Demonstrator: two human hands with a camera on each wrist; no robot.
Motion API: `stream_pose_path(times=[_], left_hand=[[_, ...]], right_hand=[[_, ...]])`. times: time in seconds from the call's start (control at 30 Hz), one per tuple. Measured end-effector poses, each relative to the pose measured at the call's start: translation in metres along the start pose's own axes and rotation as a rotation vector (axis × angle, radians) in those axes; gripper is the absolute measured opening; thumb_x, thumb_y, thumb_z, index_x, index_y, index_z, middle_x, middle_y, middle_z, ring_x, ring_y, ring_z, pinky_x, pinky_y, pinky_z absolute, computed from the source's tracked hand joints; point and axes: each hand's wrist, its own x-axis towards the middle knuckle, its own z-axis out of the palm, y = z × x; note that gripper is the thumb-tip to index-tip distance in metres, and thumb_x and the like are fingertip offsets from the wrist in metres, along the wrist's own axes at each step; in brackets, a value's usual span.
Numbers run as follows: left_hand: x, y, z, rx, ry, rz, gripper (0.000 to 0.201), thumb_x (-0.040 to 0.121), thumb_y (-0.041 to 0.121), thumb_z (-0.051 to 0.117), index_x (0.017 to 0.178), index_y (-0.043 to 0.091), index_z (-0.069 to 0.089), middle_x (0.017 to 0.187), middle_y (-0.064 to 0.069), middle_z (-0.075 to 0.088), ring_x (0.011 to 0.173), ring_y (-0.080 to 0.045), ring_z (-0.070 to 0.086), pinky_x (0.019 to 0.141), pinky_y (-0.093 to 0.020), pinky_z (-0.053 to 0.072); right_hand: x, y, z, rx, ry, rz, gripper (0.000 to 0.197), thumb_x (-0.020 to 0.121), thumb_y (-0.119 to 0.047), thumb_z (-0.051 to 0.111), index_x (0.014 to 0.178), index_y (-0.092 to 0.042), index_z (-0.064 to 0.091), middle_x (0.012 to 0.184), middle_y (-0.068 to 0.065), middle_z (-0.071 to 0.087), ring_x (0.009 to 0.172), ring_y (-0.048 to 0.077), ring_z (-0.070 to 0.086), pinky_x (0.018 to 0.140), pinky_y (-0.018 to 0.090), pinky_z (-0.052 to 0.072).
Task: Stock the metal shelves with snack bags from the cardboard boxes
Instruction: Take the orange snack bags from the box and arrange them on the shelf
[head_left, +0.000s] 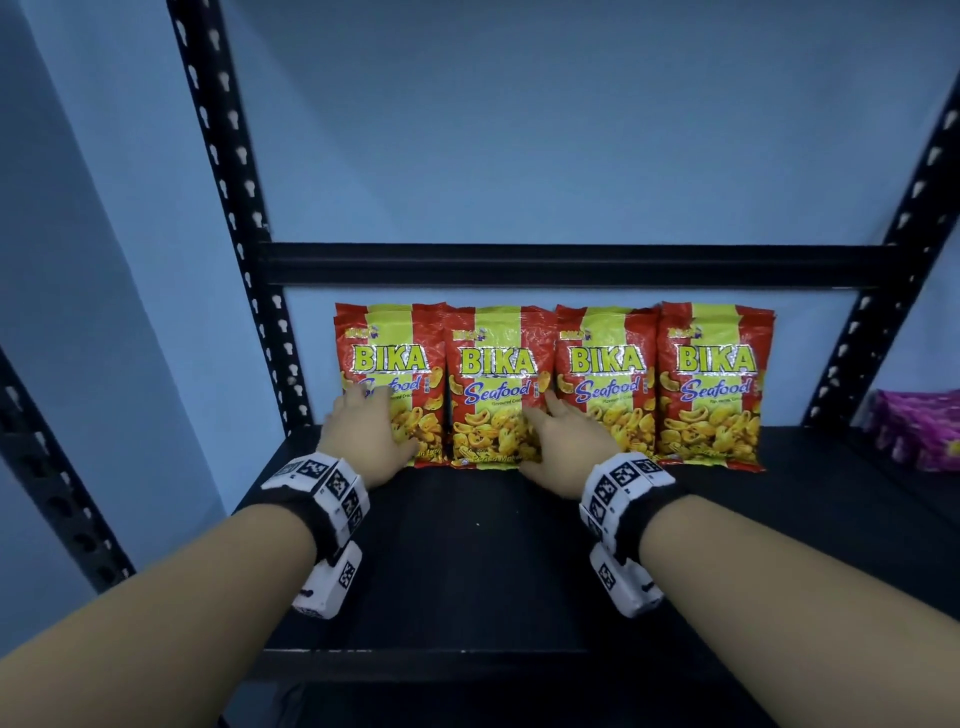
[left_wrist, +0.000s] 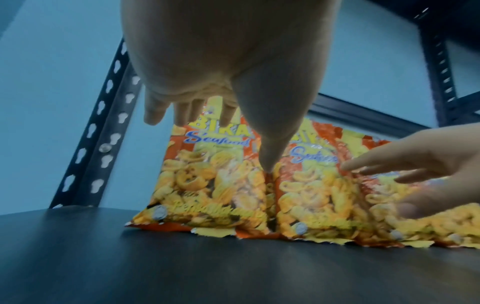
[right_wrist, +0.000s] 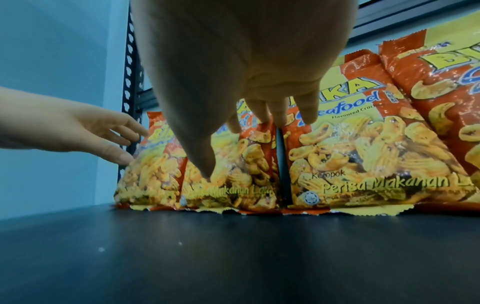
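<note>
A row of red and yellow BIKA Seafood snack bags (head_left: 706, 384) stands upright at the back of the black metal shelf (head_left: 467, 561). My left hand (head_left: 366, 426) reaches to the leftmost bag (head_left: 389, 364) with straight fingers spread on its front. My right hand (head_left: 561, 441) rests with straight fingers against the front of the second bag (head_left: 493, 384), near the gap to the third. In the left wrist view the left hand (left_wrist: 207, 115) hovers at the leftmost bag (left_wrist: 207, 181). The right wrist view shows the right hand (right_wrist: 259, 123) at the second bag (right_wrist: 233, 176). Neither hand grips anything.
Black slotted uprights (head_left: 244, 218) frame the shelf, with a crossbeam (head_left: 519, 262) just above the bags. A purple packet (head_left: 919, 431) lies on the neighbouring shelf at right. The front half of the shelf board is bare. A blue wall stands behind.
</note>
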Motion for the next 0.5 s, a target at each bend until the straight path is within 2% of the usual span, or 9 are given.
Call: stream_pose_path(times=[0.03, 0.07, 0.1, 0.17, 0.23, 0.33, 0.4, 0.5], left_hand=[[-0.006, 0.007, -0.003, -0.002, -0.036, 0.042, 0.081, 0.082, 0.060, 0.074, 0.147, 0.022, 0.043, 0.146, -0.012, 0.044, 0.133, -0.031, 0.045, 0.108, -0.050, 0.046], [-0.013, 0.015, -0.004, -0.009, -0.090, 0.077, 0.073, 0.083, 0.060, 0.073, 0.141, 0.023, 0.050, 0.138, -0.007, 0.050, 0.125, -0.027, 0.051, 0.103, -0.046, 0.050], [-0.021, 0.024, -0.006, -0.020, -0.152, 0.105, 0.066, 0.083, 0.059, 0.074, 0.135, 0.024, 0.055, 0.131, -0.003, 0.055, 0.117, -0.023, 0.055, 0.099, -0.043, 0.052], [-0.039, 0.042, -0.010, -0.045, -0.272, 0.154, 0.056, 0.084, 0.058, 0.075, 0.127, 0.025, 0.059, 0.117, 0.004, 0.063, 0.104, -0.015, 0.061, 0.092, -0.037, 0.055], [-0.057, 0.062, -0.013, -0.067, -0.361, 0.194, 0.049, 0.085, 0.055, 0.075, 0.122, 0.024, 0.062, 0.104, 0.008, 0.068, 0.093, -0.010, 0.064, 0.087, -0.035, 0.057], [-0.086, 0.090, -0.015, -0.102, -0.400, 0.209, 0.038, 0.087, 0.051, 0.076, 0.111, 0.024, 0.065, 0.097, 0.009, 0.070, 0.087, -0.007, 0.065, 0.081, -0.031, 0.057], [-0.106, 0.106, -0.011, -0.118, -0.393, 0.191, 0.029, 0.088, 0.050, 0.076, 0.100, 0.025, 0.067, 0.092, 0.008, 0.069, 0.083, -0.007, 0.065, 0.076, -0.029, 0.056], [-0.141, 0.129, -0.003, -0.160, -0.329, 0.157, 0.025, 0.087, 0.048, 0.076, 0.086, 0.025, 0.066, 0.082, 0.008, 0.069, 0.077, -0.007, 0.064, 0.070, -0.029, 0.053]], right_hand=[[-0.006, 0.001, -0.003, 0.011, 0.012, 0.013, 0.068, 0.091, -0.052, 0.067, 0.147, -0.022, 0.043, 0.153, 0.014, 0.044, 0.135, 0.033, 0.048, 0.105, 0.050, 0.050], [-0.012, 0.002, -0.006, 0.019, 0.019, 0.025, 0.055, 0.091, -0.051, 0.066, 0.134, -0.020, 0.053, 0.134, 0.010, 0.057, 0.117, 0.029, 0.058, 0.093, 0.045, 0.057], [-0.020, 0.004, -0.008, 0.030, 0.007, 0.038, 0.046, 0.091, -0.050, 0.066, 0.122, -0.018, 0.058, 0.117, 0.006, 0.063, 0.102, 0.025, 0.063, 0.084, 0.042, 0.059], [-0.035, 0.011, -0.012, 0.052, -0.063, 0.065, 0.036, 0.090, -0.047, 0.069, 0.106, -0.016, 0.062, 0.098, 0.003, 0.064, 0.084, 0.021, 0.065, 0.073, 0.037, 0.060], [-0.051, 0.021, -0.013, 0.082, -0.145, 0.067, 0.034, 0.088, -0.045, 0.073, 0.099, -0.014, 0.065, 0.094, 0.005, 0.065, 0.080, 0.021, 0.066, 0.069, 0.034, 0.058], [-0.079, 0.042, -0.010, 0.191, -0.177, 0.033, 0.035, 0.086, -0.046, 0.076, 0.089, -0.012, 0.068, 0.086, 0.005, 0.068, 0.079, 0.022, 0.068, 0.070, 0.035, 0.059], [-0.101, 0.055, -0.007, 0.280, -0.147, 0.014, 0.032, 0.087, -0.046, 0.076, 0.094, -0.015, 0.069, 0.090, 0.001, 0.067, 0.083, 0.021, 0.067, 0.075, 0.037, 0.059], [-0.135, 0.074, 0.004, 0.383, -0.020, -0.011, 0.029, 0.089, -0.050, 0.071, 0.100, -0.024, 0.066, 0.097, -0.004, 0.064, 0.087, 0.019, 0.064, 0.076, 0.038, 0.057]])
